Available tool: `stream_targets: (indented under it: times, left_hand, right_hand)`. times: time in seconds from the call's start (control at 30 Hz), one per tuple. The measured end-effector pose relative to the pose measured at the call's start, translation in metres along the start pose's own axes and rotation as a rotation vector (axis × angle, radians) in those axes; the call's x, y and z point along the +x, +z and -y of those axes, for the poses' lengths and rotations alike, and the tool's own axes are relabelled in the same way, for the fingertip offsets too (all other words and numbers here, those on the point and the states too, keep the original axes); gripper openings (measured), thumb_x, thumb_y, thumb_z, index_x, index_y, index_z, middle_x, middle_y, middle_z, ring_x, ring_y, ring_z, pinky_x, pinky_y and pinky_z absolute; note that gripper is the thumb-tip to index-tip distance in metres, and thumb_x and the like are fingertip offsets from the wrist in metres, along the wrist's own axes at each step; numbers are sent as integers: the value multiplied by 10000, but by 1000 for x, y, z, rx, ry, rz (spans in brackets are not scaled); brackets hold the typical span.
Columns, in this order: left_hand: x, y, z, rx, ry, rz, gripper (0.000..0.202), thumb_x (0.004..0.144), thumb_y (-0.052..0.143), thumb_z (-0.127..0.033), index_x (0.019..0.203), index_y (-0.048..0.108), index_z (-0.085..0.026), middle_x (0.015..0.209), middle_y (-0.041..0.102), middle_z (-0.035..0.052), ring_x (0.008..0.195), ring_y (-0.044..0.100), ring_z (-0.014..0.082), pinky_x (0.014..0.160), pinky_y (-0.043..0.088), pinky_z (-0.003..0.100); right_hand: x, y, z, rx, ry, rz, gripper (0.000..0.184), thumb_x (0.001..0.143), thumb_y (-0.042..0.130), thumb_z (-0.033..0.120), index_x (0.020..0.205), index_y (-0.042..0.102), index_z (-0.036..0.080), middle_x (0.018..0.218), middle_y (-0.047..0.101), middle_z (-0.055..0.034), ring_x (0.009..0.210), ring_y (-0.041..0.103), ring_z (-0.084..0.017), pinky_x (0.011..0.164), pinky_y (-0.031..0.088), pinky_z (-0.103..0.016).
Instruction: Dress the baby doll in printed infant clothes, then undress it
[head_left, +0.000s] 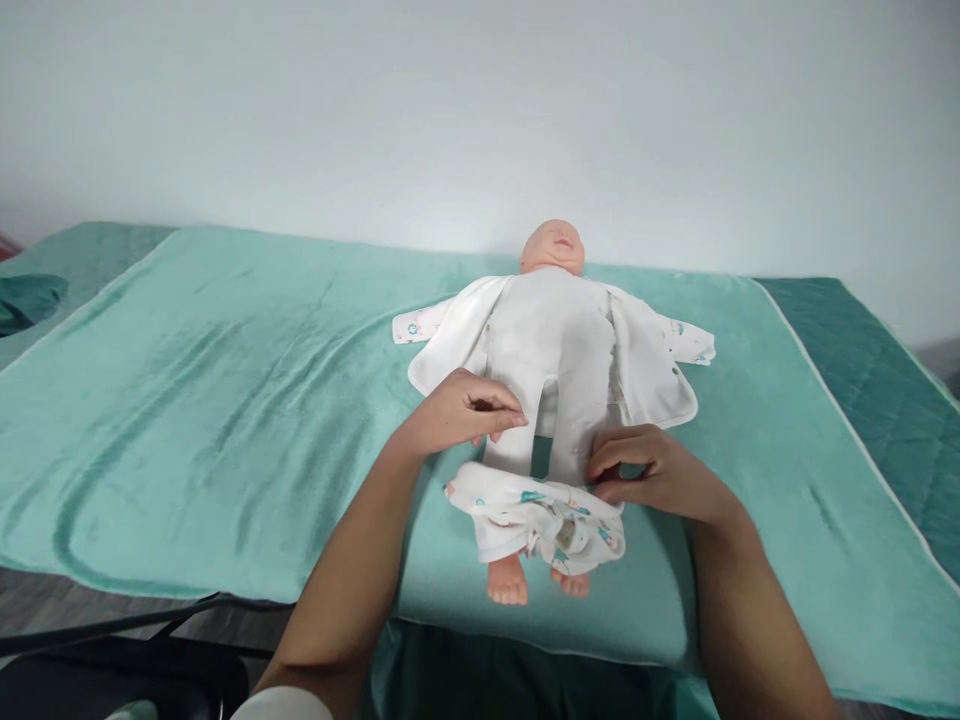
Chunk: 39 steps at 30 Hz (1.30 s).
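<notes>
A plain pale wall [480, 100] stands behind a bench [885, 400] with a quilted dark-teal cover. Over the cover lies a lighter teal blanket [225, 400]. At the far left edge a dark teal bundle [26, 300] is cut off, and what it is cannot be told.

A baby doll [551, 330] lies on its back on the blanket, head toward the wall and feet toward the person. Under it an open white jacket [652, 370] is spread flat; the doll's arms are not visible. Printed trousers [525, 510] are bunched round the lower legs, so the shins are hidden and only the bare feet [508, 582] poke out.

The left hand [465, 410] rests on the doll's thigh with fingers and thumb drawn together; whether they pinch any cloth is unclear. The right hand [649, 470] is on the other leg, with fingers above and thumb below closed on the upper edge of the trousers. The hands are apart, one to each leg.

Both forearms run out of the bottom edge. A dark frame [112, 670] at lower left is too cropped to identify.
</notes>
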<state>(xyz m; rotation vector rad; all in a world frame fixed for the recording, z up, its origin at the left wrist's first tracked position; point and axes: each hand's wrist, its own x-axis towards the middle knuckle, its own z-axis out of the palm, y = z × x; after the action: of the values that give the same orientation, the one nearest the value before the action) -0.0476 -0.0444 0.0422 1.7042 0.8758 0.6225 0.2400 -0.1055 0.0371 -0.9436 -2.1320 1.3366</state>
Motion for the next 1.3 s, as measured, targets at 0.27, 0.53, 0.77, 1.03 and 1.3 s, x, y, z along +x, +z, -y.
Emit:
stream_targets:
  times: [0.27, 0.53, 0.77, 1.03, 1.3]
  left_hand:
    - [2, 1, 1, 59, 29, 74, 213, 855, 701, -357, 866, 787, -163, 571, 656, -18, 415, 509, 59, 431, 407, 177]
    - [5, 9, 0, 289, 265, 79, 221, 910, 656, -371, 873, 804, -212, 831, 782, 32, 736, 690, 133, 695, 470, 230]
    - [-2, 20, -9, 482, 292, 84, 318, 869, 655, -537, 803, 790, -257, 682, 664, 21, 632, 571, 147, 615, 348, 288]
    - [-4, 13, -16, 317, 281, 212, 240, 836, 669, -335, 660, 593, -189, 701, 575, -8, 650, 486, 115, 634, 350, 263]
    - [-5, 8, -3, -45, 113, 65, 260, 837, 633, -282, 704, 428, -194, 725, 475, -30, 667, 421, 101, 611, 327, 244]
  right_hand:
    - [-10, -11, 11, -104, 180, 169, 167, 870, 747, 328, 870, 633, 205, 813, 618, 20, 729, 558, -113, 674, 438, -233]
    - [2, 4, 5, -196, 26, -266, 191, 938, 642, 346, 820, 581, 209, 770, 578, 2, 628, 458, -112, 581, 378, -262]
    - [14, 20, -10, -283, -59, -655, 125, 930, 632, 319, 854, 591, 229, 774, 592, -16, 613, 458, -130, 563, 375, -293]
    - [11, 18, -16, -173, 7, -675, 117, 890, 682, 291, 850, 593, 226, 773, 589, 5, 658, 495, -127, 584, 394, -272]
    - [10, 16, -19, -4, 108, -630, 205, 886, 698, 373, 832, 578, 217, 728, 556, 16, 628, 465, -120, 562, 374, -262]
